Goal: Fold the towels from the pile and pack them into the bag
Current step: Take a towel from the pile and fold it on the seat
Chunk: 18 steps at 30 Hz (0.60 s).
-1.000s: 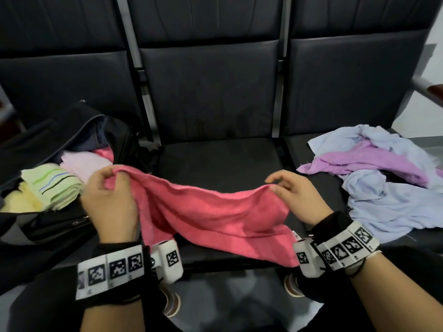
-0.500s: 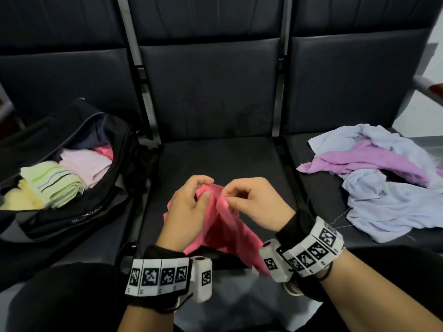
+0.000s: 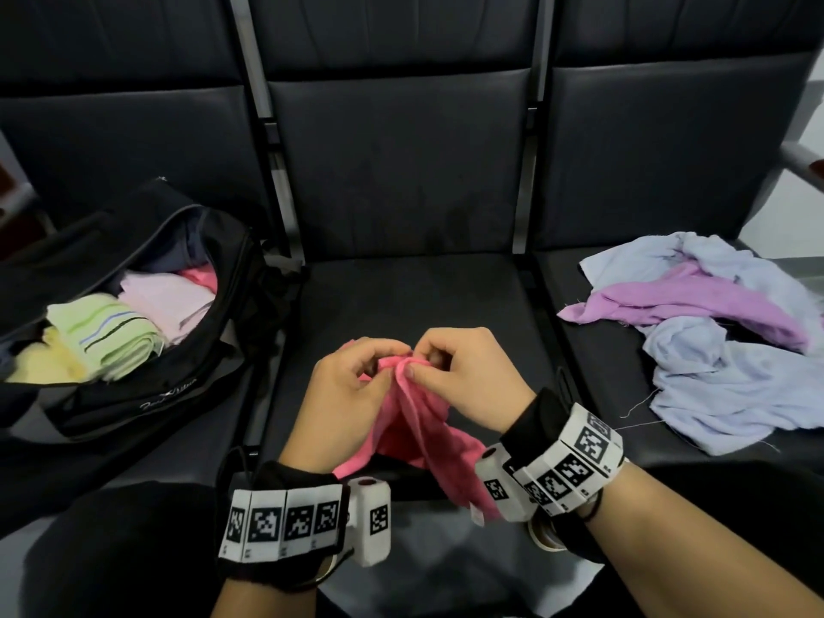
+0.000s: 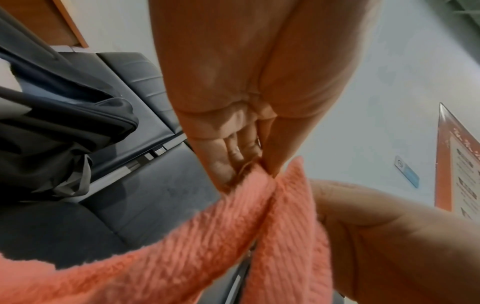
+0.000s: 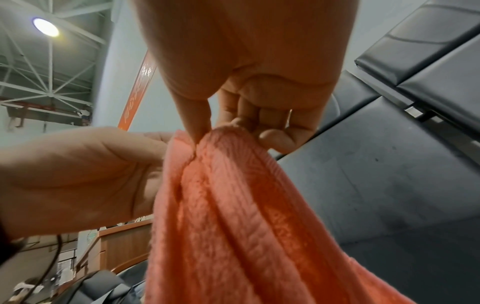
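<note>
- The bench (image 3: pixel 401 180) is a row of dark padded seats; its middle seat lies bare under the work, seemingly serving as the folding spot between source and destination.
- The bag (image 3: pixel 147 394), black and unzipped, sits on the seat at the person's left, its mouth gaping toward the hands so a folded piece can go straight in. Folded towels (image 3: pixel 111 336) already lie inside: a green striped one, a pale yellow one, a light pink one and a brighter pink one behind.
- The pile (image 3: pixel 722 350) of unfolded pale blue and lilac cloths lies rumpled on the seat at the right, well apart from the bag, so much of the task looks undone.
- The pink towel (image 3: pixel 414 421) hangs above the middle seat's front edge, doubled over, its two halves falling toward the person's lap.
- The left hand (image 3: pixel 348 394) and right hand (image 3: pixel 468 376) meet, touching, at the towel's top edge. Each pinches a corner between thumb and fingertips, matching the edges so the fold comes out square.
- The likely next move is transferring both corners to one hand, which risks the layers slipping.
</note>
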Available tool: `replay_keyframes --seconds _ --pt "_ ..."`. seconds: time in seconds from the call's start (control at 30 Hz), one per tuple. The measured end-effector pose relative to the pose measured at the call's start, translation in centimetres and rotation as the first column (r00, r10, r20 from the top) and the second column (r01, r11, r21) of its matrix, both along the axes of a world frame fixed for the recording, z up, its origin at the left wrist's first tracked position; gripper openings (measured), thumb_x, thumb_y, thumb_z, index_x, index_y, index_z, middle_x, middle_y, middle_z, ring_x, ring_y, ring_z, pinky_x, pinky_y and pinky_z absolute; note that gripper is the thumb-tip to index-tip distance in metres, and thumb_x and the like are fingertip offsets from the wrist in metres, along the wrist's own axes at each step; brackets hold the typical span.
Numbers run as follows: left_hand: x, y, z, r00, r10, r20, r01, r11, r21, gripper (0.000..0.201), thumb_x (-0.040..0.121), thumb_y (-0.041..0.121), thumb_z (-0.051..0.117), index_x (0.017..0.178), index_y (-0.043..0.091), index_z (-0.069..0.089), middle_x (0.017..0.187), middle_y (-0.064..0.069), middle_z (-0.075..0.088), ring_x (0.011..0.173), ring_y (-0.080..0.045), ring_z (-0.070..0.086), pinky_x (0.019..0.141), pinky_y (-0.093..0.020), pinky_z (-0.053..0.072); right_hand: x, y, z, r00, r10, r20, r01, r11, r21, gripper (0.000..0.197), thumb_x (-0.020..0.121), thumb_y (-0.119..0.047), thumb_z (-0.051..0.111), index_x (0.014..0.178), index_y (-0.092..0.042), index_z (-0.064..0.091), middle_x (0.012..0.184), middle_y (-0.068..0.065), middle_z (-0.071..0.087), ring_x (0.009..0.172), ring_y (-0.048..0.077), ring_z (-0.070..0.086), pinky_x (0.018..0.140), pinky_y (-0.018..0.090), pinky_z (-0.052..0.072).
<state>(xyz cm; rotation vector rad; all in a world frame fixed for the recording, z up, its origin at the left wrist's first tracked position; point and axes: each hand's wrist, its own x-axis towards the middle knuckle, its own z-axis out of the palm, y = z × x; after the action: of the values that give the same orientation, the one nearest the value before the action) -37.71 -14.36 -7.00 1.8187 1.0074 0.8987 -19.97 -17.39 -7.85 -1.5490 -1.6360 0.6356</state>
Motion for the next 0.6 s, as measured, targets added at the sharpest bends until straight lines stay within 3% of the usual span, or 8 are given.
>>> replay_keyframes --seconds 0.13,0.23,0.33,0.4,0.5,0.6 --pt "-0.3 0.0 0.3 0.996 -0.053 -0.067 0.056 0.997 0.051 0.030 0.084 0.000 0.069 0.103 0.022 0.077 0.094 0.013 0.071 0.091 -0.012 0.064 0.089 -0.031 0.049 -0.3 0.0 0.0 0.999 -0.025 0.027 0.025 1.000 -0.003 0.020 0.082 -0.034 0.074 0.070 -0.020 0.065 0.055 -0.006 0.057 0.054 0.008 0.051 0.063 0.040 0.050" --pt "-0.3 0.1 0.2 0.997 -0.052 -0.053 0.055 0.997 0.048 0.026 0.083 0.007 0.076 0.104 0.022 0.077 0.093 0.014 0.071 0.089 -0.010 0.063 0.083 -0.030 0.052 -0.4 -0.1 0.2 0.999 -0.023 0.034 0.023 1.000 0.006 0.023 0.083 -0.038 0.074 0.071 -0.021 0.067 0.056 -0.005 0.060 0.055 0.009 0.054 0.060 0.034 0.048" --pt "-0.4 0.4 -0.1 0.997 -0.032 -0.064 0.035 0.998 0.058 0.026 0.085 0.002 0.073 0.100 0.023 0.077 0.092 0.011 0.072 0.090 -0.013 0.067 0.082 -0.031 0.055 -0.3 -0.2 0.2 0.997 0.040 0.063 -0.041 0.999 0.011 0.013 0.083 -0.031 0.073 0.074 -0.022 0.069 0.061 -0.007 0.064 0.060 0.009 0.059 0.062 0.027 0.047" --pt "-0.7 0.5 -0.2 0.998 -0.010 -0.057 0.015 0.996 0.085 0.030 0.084 -0.004 0.070 0.097 0.022 0.077 0.093 0.010 0.072 0.094 -0.013 0.068 0.083 -0.032 0.055 0.2 -0.3 0.0 0.990 0.119 0.072 -0.118 0.993 -0.015 0.008 0.083 -0.028 0.073 0.077 -0.023 0.070 0.065 -0.008 0.066 0.064 0.009 0.061 0.065 0.028 0.049" --pt "-1.3 0.7 0.0 0.999 0.047 -0.001 -0.047 0.987 0.152 0.033 0.083 -0.010 0.064 0.096 0.018 0.074 0.095 0.007 0.071 0.095 -0.015 0.068 0.085 -0.030 0.053 2.0 -0.3 -1.4 0.964 0.192 0.185 -0.175 0.979 -0.107 0.011 0.080 -0.028 0.076 0.074 -0.023 0.068 0.068 -0.006 0.065 0.071 0.011 0.059 0.073 0.035 0.049" --pt "-2.1 1.2 0.5 0.989 0.127 0.072 -0.140 0.963 0.231 0.033 0.085 -0.012 0.061 0.097 0.016 0.071 0.096 0.007 0.068 0.092 -0.009 0.065 0.082 -0.018 0.048 4.4 -0.4 -3.5 0.902 0.223 0.368 -0.143 0.962 -0.233 0.020 0.079 -0.037 0.077 0.077 -0.018 0.071 0.074 -0.004 0.065 0.088 0.015 0.054 0.083 0.036 0.046"
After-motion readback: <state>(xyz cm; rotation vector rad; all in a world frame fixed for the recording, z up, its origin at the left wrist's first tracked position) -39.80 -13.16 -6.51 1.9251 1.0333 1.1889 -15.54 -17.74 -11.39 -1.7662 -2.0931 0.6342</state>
